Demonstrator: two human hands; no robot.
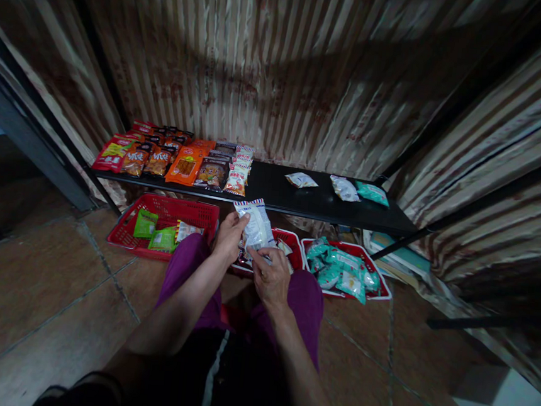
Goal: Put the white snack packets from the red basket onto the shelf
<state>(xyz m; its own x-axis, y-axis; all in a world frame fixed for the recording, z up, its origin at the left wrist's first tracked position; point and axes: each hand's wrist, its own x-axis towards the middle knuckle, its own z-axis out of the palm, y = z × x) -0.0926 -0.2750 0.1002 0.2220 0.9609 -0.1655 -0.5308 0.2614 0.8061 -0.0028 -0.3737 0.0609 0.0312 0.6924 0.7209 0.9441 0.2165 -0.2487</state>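
Observation:
Between both hands is a white snack packet point(257, 228) with small print and a striped top edge. My left hand point(230, 234) grips its left side, thumb on the face. My right hand point(271, 276) is closed at its lower right corner, fingertips against it. Below the packet, a red basket point(299, 246) with more packets is partly hidden by my hands. Ahead, the black shelf point(272, 184) carries orange snack bags point(186, 164), dark brown bags point(212, 172), a row of white-and-red packets point(238, 175), and two white packets point(345, 188) apart from them.
On the left floor, a red basket point(125, 234) holds green packets point(163, 239). Another basket point(383, 289) at right holds teal packets point(340, 269). One teal packet point(372, 193) lies at the shelf's right. Black metal posts point(423, 235) and corrugated sheeting point(282, 71) surround the shelf.

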